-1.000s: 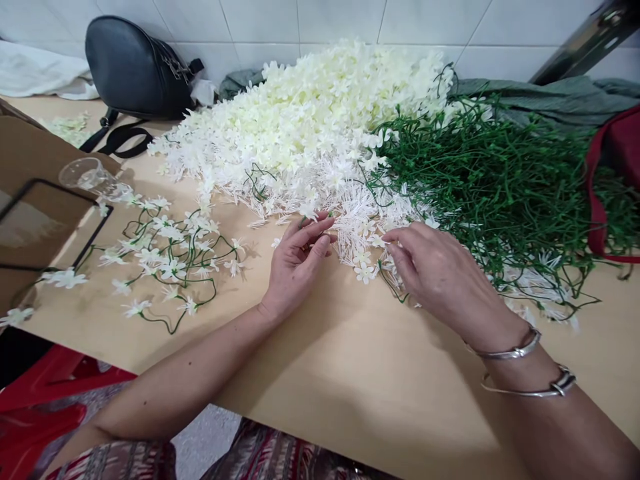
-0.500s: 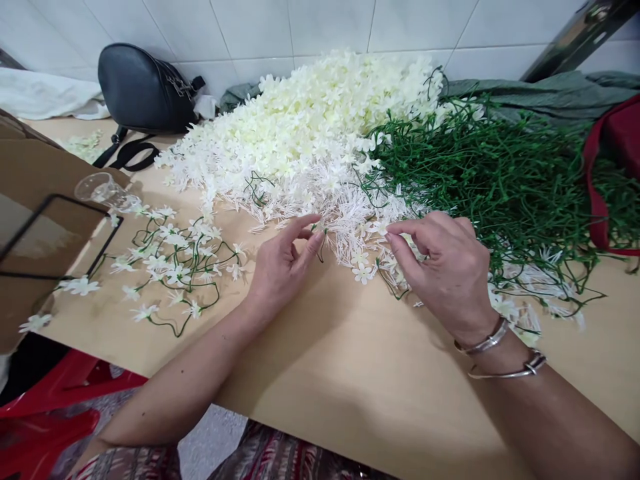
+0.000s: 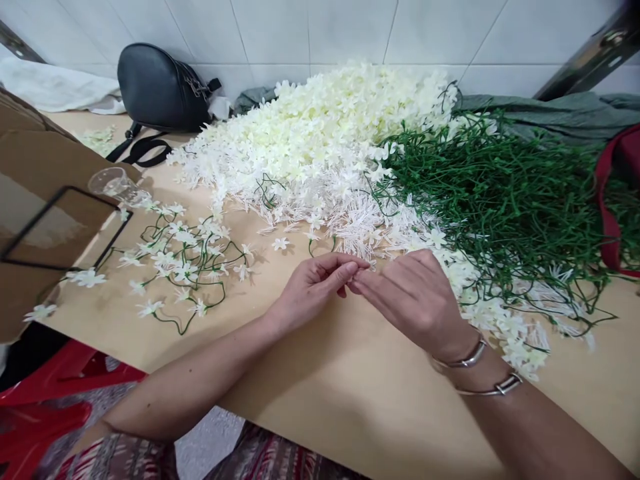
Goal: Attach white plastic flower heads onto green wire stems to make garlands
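Note:
My left hand (image 3: 320,283) is closed in a pinch over the table in front of the flower heap. Just beyond its fingers, thin green stem pieces (image 3: 334,241) and a small white flower (image 3: 313,235) stick out, seemingly from the artificial flower stem in its grip. My right hand (image 3: 417,300) is closed too, its fingertips meeting those of my left. Whatever sits between the fingertips is hidden. Behind both hands lie white stamens (image 3: 353,223) and a large heap of cream-white fabric flowers (image 3: 320,120). Green plastic stems (image 3: 505,187) are piled to the right.
Stems with white flowers attached (image 3: 185,257) lie at left, near a tipped clear plastic cup (image 3: 113,183). A cardboard box (image 3: 30,167) with a black wire frame (image 3: 65,190) borders the left side. A black bag (image 3: 160,87) stands against the tiled wall; a red strap (image 3: 607,207) is at far right.
My right hand has moved left and my left hand right, so their fingertips now meet. The view has shifted slightly. A loose white flower now shows on the table left of my hands.

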`<state>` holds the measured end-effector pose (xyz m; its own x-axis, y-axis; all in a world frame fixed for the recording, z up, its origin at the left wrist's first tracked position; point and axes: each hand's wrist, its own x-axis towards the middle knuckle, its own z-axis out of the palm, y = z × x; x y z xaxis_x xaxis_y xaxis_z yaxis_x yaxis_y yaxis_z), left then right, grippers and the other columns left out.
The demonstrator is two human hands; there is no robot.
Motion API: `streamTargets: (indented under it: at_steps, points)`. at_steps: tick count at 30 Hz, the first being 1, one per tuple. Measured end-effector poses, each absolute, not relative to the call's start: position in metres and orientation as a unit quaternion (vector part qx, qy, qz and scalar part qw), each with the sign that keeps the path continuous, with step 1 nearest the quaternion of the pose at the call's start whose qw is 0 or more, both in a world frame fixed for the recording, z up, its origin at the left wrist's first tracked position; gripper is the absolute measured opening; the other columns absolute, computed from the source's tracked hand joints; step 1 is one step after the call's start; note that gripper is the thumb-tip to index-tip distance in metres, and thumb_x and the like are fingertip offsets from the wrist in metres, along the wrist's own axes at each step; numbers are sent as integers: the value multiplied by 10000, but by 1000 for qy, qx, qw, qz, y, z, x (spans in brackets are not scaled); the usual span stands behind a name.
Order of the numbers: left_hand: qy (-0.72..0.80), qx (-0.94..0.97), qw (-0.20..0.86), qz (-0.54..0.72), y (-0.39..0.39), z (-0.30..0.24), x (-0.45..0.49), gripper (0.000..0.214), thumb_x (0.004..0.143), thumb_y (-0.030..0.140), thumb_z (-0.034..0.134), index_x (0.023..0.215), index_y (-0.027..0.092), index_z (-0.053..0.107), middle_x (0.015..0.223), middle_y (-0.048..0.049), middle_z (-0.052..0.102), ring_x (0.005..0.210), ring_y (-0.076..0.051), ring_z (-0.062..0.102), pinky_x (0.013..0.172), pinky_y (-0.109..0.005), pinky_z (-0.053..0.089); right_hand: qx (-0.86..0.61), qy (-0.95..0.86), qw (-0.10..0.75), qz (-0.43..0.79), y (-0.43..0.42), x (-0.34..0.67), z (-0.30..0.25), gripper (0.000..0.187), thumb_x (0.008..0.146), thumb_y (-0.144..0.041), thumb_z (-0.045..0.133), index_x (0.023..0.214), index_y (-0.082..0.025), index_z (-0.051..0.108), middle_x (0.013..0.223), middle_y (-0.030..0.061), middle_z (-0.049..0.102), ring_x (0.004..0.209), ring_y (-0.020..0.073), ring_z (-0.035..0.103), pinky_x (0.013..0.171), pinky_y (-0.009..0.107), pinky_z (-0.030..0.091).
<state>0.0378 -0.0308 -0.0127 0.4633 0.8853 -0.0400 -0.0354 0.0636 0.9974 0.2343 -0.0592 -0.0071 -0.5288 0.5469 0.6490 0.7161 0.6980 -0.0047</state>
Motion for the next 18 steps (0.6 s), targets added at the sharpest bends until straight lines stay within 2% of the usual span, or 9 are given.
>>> streamTargets:
  at_steps: [3,5,8,12,14,18]
  points:
    - [392,536,647,375,-29,-21,38,372,940,545,740,1079,202,779,920,-54,805,743,-143,741,635,-236,555,-473,-803,363,4,-55,238,-10,242,1040,-313,578,1261,-215,562,861,37,661,749,215,635,706,374,468]
    - [397,510,664,375,-29,-24,37,396,943,524,746,1164,196,739,999,-73,818,811,-163,778,664,-241,567,-524,-756,383,82,-54,242,-11,246,1045,-275,475,1276,-195,498,913,67,653,710,215,635,657,373,494]
    - [386,483,686,383,-29,-27,37,407,944,491,759,1208,191,680,1083,-95,818,906,-183,798,783,-283,611,-550,-736,359,163,-53,247,-11,210,1042,-220,386,1232,-221,477,885,52,667,597,192,618,566,344,483]
    - [378,470,687,405,-30,-30,37,355,927,453,793,1118,185,660,1124,-92,801,1020,-195,789,926,-329,621,-548,-728,349,219,-53,247,-12,154,1055,-244,435,1191,-259,506,1017,56,775,752,201,761,613,315,548]
    - [385,473,672,420,-30,-30,37,322,915,435,808,1057,182,669,1075,-72,793,1029,-183,777,945,-320,615,-549,-724,361,209,-54,245,-11,110,1050,-259,500,1148,-261,551,1004,44,795,786,208,780,644,317,565]
    - [406,487,629,449,-29,-24,38,311,863,416,853,994,181,697,889,-8,752,856,-117,744,878,-254,599,-525,-727,403,185,-56,239,-7,46,1005,-239,638,1022,-245,681,916,30,784,800,210,757,707,329,579]
